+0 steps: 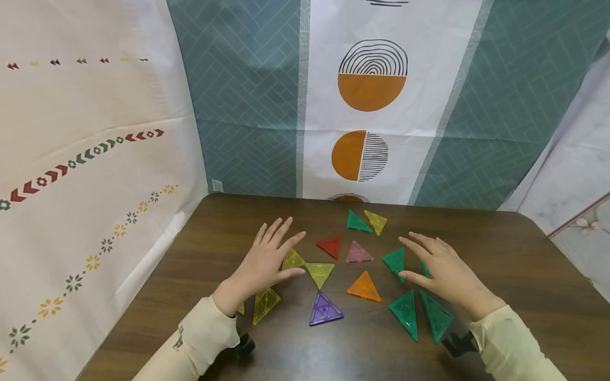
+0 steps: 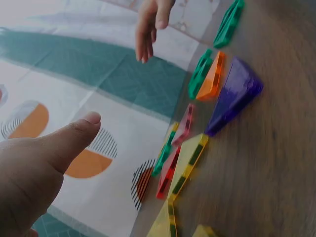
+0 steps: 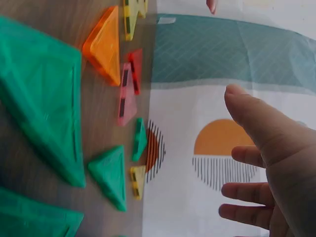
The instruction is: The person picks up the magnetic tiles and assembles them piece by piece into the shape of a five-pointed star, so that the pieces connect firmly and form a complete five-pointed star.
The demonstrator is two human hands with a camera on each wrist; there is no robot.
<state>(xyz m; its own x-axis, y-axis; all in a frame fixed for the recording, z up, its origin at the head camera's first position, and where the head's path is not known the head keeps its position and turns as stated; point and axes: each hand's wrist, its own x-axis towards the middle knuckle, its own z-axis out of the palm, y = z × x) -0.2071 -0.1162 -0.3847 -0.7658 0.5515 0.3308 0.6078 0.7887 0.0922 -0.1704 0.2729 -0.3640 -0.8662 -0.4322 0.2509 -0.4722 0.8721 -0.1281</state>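
My left hand [image 1: 264,264], fingers spread, hovers over the yellow triangle tiles [image 1: 266,304] at the left and holds nothing. Opposite it, my right hand [image 1: 443,270] is spread above several green triangle tiles [image 1: 405,313], partly hiding one of them. Between the hands lie a purple triangle tile [image 1: 325,309], an orange triangle tile [image 1: 364,288], a pink triangle tile [image 1: 357,253] and a red triangle tile [image 1: 331,246]. The purple tile's tip meets a yellow tile [image 1: 320,272]. In the right wrist view, the thumb [image 3: 261,113] and fingers stand apart from the tiles.
Farther back on the brown wooden table [image 1: 248,211] lie a small green tile [image 1: 357,222] and a small yellow tile [image 1: 376,221]. A patterned cloth [image 1: 248,106] hangs behind the table's far edge. Cream cloth [image 1: 71,169] hangs along the left side.
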